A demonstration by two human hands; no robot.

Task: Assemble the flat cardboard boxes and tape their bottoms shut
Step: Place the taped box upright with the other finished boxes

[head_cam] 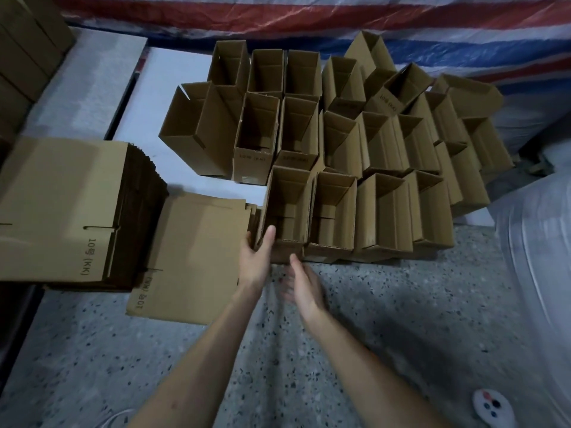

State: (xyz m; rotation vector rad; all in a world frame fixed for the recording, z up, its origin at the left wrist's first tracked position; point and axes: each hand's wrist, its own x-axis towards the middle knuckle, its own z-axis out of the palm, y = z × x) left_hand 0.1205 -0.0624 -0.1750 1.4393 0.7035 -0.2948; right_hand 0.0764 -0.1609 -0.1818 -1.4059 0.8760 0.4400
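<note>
Box [290,193], left hand [256,264] gripping its corner; right hand [304,287] relaxed

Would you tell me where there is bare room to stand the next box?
The speckled floor is bare before the front row of boxes, across to the white sheeting. A white board strip lies open between the flat stack and the boxes. The boxes themselves stand packed tight.

Assembled brown boxes [333,143] upright in rows, flat boxes [197,257] stacked left

Striped tarp [309,17], speckled floor [401,304]
</note>
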